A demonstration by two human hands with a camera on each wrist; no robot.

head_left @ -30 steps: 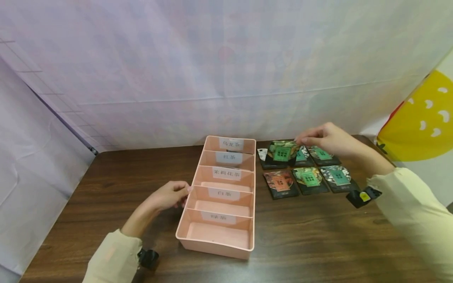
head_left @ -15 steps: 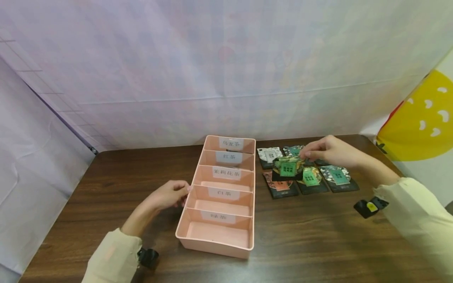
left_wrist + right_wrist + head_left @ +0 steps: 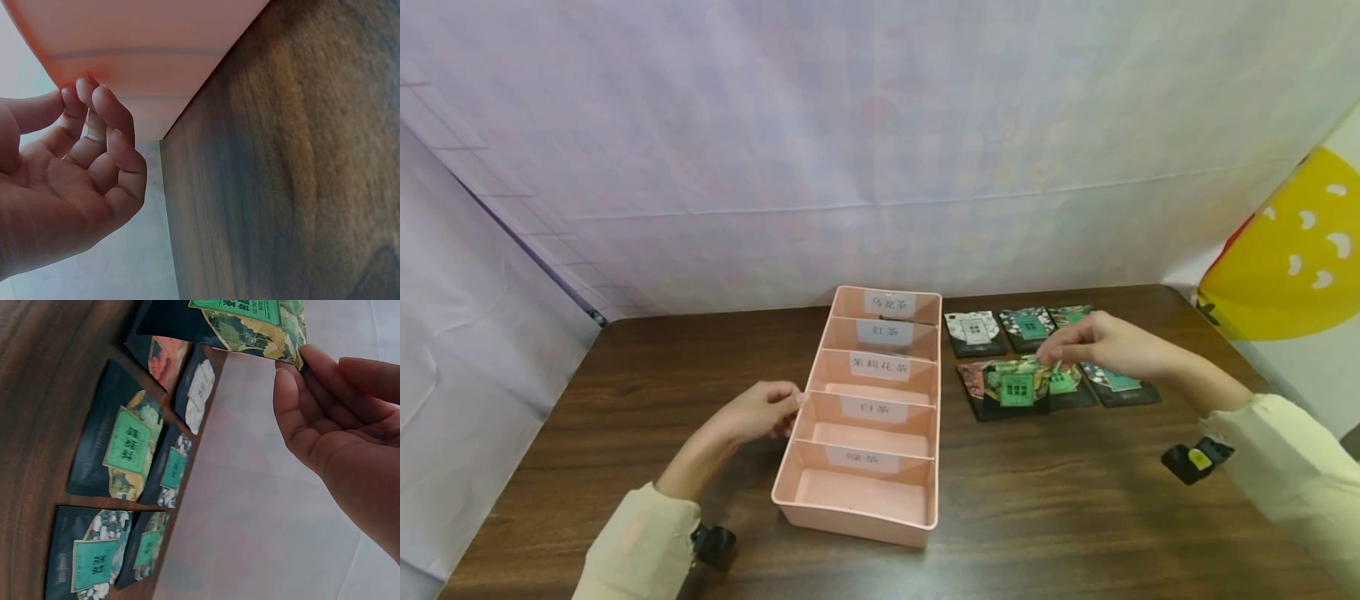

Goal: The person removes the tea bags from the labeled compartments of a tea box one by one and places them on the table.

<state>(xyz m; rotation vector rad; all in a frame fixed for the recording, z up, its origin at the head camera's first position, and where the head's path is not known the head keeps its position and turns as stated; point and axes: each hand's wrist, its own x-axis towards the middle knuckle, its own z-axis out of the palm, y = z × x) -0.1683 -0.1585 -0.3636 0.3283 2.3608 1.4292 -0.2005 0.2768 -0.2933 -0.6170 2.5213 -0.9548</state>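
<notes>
My right hand (image 3: 1093, 343) pinches a green-labelled black tea sachet (image 3: 1017, 390) by its upper corner. That sachet (image 3: 250, 325) hangs above the front row of sachets in the right wrist view and partly hides a red-labelled sachet (image 3: 972, 379). At the left side of a pink divided box (image 3: 872, 527), the thumb and curled fingers of my left hand (image 3: 765, 412) hold the rim. Seen from the left wrist, these fingers (image 3: 112, 106) meet the box's outer wall (image 3: 156, 75). Paper labels with Chinese characters mark its compartments.
Several other sachets lie in two rows right of the box, among them a white-labelled sachet (image 3: 976, 333) and a green-labelled sachet (image 3: 128, 444). Something dark shows in the rear compartments. A pale curtain (image 3: 880, 167) hangs behind the wooden table (image 3: 1075, 517).
The right hand has brought the pinched sachet from over the back row toward the front row, slightly to the right. My left hand stays at the box rim.
</notes>
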